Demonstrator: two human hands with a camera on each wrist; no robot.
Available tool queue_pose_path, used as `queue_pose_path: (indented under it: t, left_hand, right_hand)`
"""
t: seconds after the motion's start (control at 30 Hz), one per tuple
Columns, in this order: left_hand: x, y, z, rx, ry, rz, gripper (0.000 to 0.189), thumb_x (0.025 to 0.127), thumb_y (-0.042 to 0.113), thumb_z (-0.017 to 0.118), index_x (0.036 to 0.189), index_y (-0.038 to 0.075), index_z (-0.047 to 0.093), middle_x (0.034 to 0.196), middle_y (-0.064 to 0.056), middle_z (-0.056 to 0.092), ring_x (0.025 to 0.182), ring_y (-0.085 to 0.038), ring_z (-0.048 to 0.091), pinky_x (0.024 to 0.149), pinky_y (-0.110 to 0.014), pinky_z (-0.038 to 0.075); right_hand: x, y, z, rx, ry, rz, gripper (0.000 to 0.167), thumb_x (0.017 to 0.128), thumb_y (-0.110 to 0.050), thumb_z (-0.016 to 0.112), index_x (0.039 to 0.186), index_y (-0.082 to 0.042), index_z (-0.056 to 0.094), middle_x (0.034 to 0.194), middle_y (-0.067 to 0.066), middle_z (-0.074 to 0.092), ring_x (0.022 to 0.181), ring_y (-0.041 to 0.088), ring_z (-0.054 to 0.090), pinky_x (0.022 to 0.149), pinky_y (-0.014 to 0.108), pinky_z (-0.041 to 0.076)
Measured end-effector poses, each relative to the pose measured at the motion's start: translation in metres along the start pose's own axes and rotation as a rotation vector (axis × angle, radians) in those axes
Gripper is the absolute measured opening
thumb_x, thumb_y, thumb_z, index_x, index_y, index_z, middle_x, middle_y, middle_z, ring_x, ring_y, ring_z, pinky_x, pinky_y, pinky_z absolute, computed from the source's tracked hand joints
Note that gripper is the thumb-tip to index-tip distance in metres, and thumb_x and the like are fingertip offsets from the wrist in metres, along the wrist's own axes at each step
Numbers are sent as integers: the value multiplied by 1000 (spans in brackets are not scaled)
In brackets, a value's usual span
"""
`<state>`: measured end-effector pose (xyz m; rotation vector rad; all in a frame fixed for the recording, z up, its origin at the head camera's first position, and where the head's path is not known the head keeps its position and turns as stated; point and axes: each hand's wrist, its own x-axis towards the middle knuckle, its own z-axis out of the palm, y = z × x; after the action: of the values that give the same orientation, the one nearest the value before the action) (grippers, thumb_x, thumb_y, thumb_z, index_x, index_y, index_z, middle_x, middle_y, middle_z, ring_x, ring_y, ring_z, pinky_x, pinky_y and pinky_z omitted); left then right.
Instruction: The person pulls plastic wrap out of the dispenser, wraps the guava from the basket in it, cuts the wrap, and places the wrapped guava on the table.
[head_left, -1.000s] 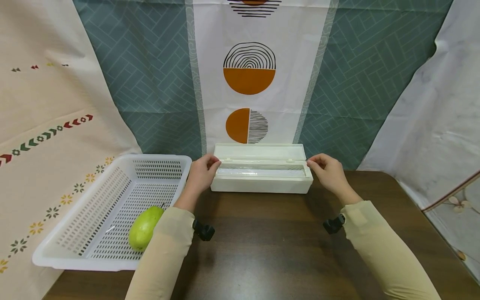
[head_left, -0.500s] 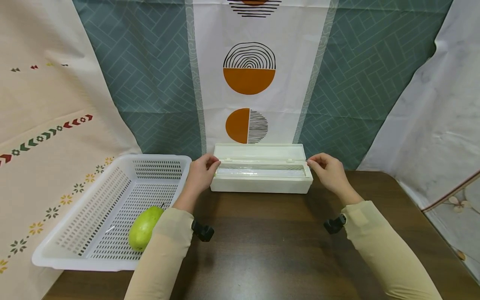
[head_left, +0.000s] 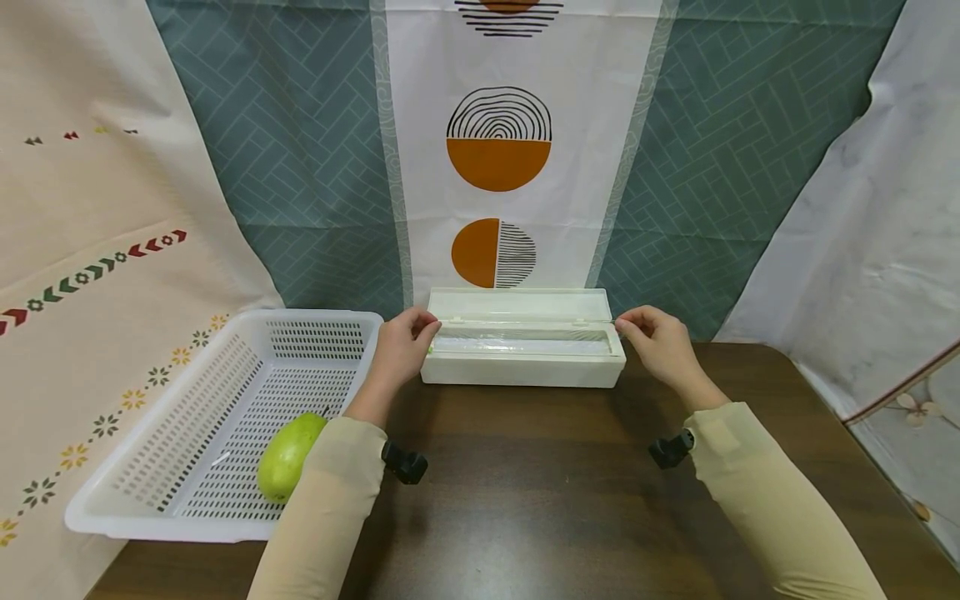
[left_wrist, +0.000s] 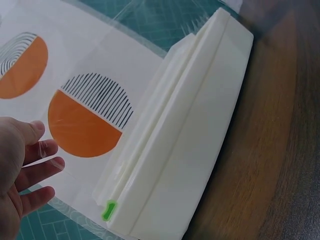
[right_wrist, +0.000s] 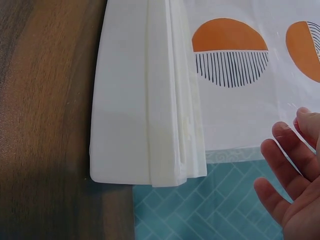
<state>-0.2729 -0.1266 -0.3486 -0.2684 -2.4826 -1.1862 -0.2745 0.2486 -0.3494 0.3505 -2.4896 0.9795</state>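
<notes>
The white box (head_left: 523,370) sits on the dark table (head_left: 525,500), its lid (head_left: 519,305) tipped up along its far side. Clear film (head_left: 491,342) shines in the box's long opening.

Somebody in pale yellow sleeves (head_left: 330,492) has a hand at each end of the box, well apart from each other. At the box's left end, the left hand (head_left: 399,352) pinches the film between thumb and forefinger; glints of it cross the fingertips, and the other fingers stay loosely bent. At the box's right end, the right hand (head_left: 662,348) makes the same sort of pinch on the film, though it's so clear there that I can't follow its edge. A small green tab (left_wrist: 109,210) shows on the box near its left end.

Off to the left of the box and nearer the person is a white basket (head_left: 172,530), full of slots, and in it lies a green fruit (head_left: 289,458), partly behind the left sleeve. On the near side of the box, a black device (head_left: 406,463) hangs at the left wrist, with its twin at the right. Behind the box hangs a cloth (head_left: 420,125) of teal and white, printed with orange half-discs.
</notes>
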Motion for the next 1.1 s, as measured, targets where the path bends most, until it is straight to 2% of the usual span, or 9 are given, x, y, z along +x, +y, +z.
queue_pose_path:
  t: [0.43, 1.1]
  left_hand:
    - [-2, 1, -2, -27, 5, 34, 12, 92, 16, 61, 95, 5, 65, 83, -11, 67, 71, -22, 56, 66, -30, 46]
    - [-4, 5, -5, -34, 14, 23, 13, 92, 16, 62, 94, 4, 65, 81, -12, 66, 71, -23, 55, 66, -30, 46]
  right_hand:
    - [-2, -2, -3, 10, -19, 14, 24, 94, -26, 58, 98, -3, 66, 90, 16, 70, 66, 10, 51, 56, 21, 40]
    - [-4, -6, -5, 47, -11, 18, 23, 94, -25, 59, 99, -3, 66, 90, 15, 69, 66, 8, 50, 54, 19, 39]
